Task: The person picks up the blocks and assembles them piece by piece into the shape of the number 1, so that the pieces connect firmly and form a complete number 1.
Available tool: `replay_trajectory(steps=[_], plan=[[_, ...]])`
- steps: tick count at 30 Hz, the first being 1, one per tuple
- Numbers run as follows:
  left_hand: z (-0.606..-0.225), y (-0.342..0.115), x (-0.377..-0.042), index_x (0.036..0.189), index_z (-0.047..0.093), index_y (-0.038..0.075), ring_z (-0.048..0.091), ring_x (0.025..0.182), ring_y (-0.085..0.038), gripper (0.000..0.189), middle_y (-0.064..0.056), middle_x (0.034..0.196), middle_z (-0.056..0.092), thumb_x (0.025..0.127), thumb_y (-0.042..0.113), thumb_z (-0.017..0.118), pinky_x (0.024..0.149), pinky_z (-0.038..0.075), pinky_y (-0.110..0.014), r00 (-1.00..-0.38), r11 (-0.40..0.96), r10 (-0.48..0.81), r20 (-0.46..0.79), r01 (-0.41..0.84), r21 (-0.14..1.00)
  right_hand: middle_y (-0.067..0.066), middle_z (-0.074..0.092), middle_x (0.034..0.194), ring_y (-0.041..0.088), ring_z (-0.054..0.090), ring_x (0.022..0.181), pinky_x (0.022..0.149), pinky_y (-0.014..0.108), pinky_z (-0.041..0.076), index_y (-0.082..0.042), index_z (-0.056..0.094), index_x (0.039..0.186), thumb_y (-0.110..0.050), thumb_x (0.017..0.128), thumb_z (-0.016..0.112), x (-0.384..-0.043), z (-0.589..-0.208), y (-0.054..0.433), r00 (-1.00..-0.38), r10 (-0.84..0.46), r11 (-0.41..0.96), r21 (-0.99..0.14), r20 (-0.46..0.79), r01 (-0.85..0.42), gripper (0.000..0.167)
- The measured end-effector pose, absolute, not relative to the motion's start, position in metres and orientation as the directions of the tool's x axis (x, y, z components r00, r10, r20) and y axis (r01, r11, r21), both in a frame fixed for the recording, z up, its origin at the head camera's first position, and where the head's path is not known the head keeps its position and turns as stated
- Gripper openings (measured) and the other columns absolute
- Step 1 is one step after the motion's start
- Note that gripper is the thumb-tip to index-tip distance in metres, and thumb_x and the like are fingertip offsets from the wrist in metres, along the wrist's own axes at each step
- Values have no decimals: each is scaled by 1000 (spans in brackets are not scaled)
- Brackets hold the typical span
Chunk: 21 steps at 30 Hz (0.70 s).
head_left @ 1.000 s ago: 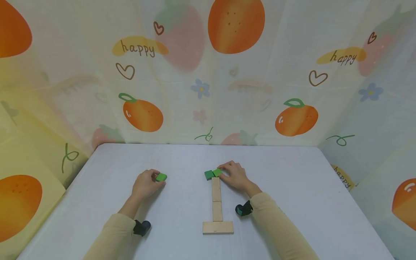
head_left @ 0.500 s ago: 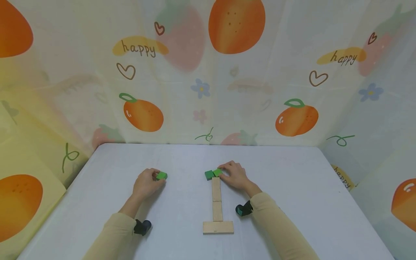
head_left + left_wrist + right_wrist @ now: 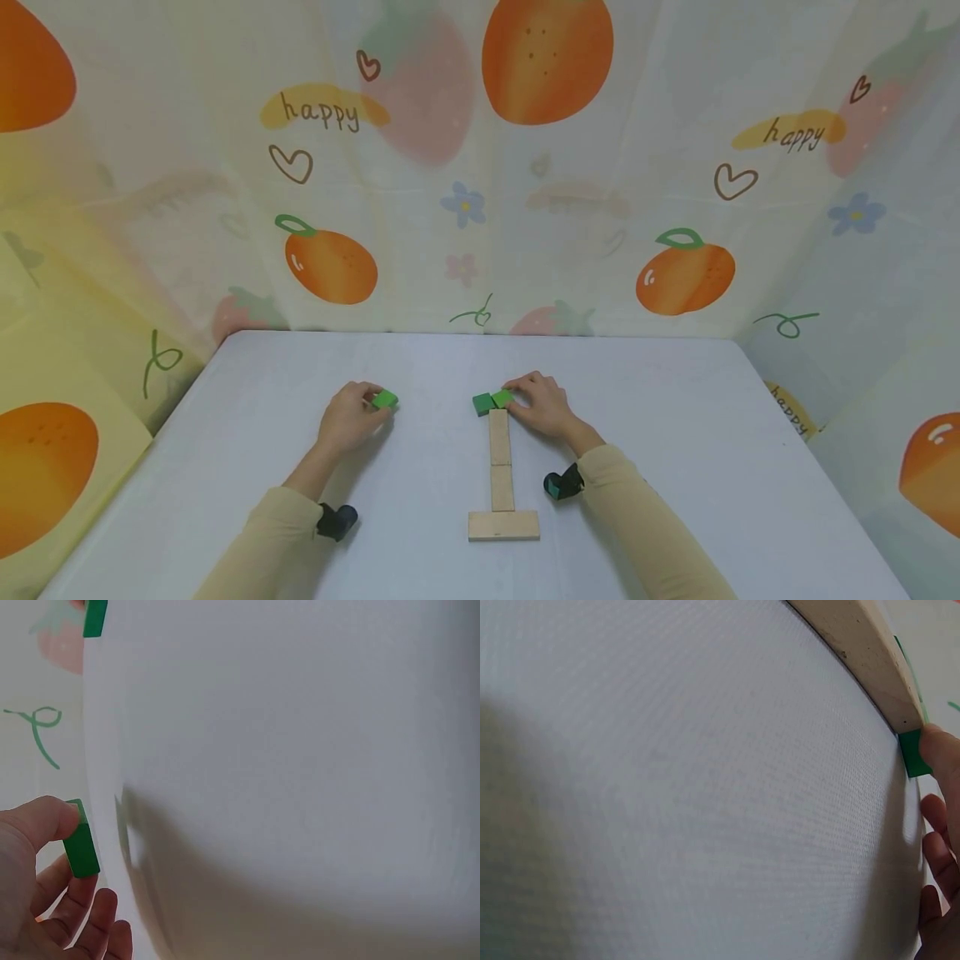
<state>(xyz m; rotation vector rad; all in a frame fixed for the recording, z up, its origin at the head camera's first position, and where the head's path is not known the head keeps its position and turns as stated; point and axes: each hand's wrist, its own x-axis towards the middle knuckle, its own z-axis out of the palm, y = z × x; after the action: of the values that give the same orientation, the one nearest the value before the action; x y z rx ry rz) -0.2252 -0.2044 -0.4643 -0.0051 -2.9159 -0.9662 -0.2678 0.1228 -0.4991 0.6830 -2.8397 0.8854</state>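
My left hand (image 3: 351, 420) pinches a green block (image 3: 386, 399) between thumb and fingers, over the left half of the table; the left wrist view shows this green block (image 3: 82, 851) held edge-on with the other fingers loosely bent. My right hand (image 3: 542, 405) pinches another green block (image 3: 501, 398) at the far end of a line of wooden blocks. Beside it on the left lies a darker green block (image 3: 483, 404). Two pale wooden blocks (image 3: 499, 437) run end to end toward me, meeting a crosswise wooden block (image 3: 503, 526) at the near end.
The white table (image 3: 637, 383) carries the block shape near its middle. A fruit-print cloth (image 3: 555, 275) hangs behind the table's far edge and along both sides. Each wrist bears a small black camera, such as the right one (image 3: 564, 482).
My left hand has moved a little to the right and away from me with its green block, toward the block shape. The right hand stays in place on its block.
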Motion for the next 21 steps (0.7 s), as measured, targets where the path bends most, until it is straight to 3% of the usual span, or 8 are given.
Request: replay_trajectory(steps=[8,21], plan=[[-465,-189,-227,108,62,0,58,90,-27,37,-14,100,59,76,17,69,75,47,-40,-997,793,4,77,50,607,4,54,111,26,48,102,82,47,39,-23,63,113,-31,87,61,-267,-495,119,-929,-349,793,-489,125,-363,28],[-466,-157,-229,107,64,2,58,87,-24,35,-10,96,60,74,13,70,73,48,-35,-994,782,78,71,105,614,5,55,111,26,48,102,82,47,38,-21,63,113,-31,86,61,-266,-495,119,-929,-347,786,-502,126,-361,29]])
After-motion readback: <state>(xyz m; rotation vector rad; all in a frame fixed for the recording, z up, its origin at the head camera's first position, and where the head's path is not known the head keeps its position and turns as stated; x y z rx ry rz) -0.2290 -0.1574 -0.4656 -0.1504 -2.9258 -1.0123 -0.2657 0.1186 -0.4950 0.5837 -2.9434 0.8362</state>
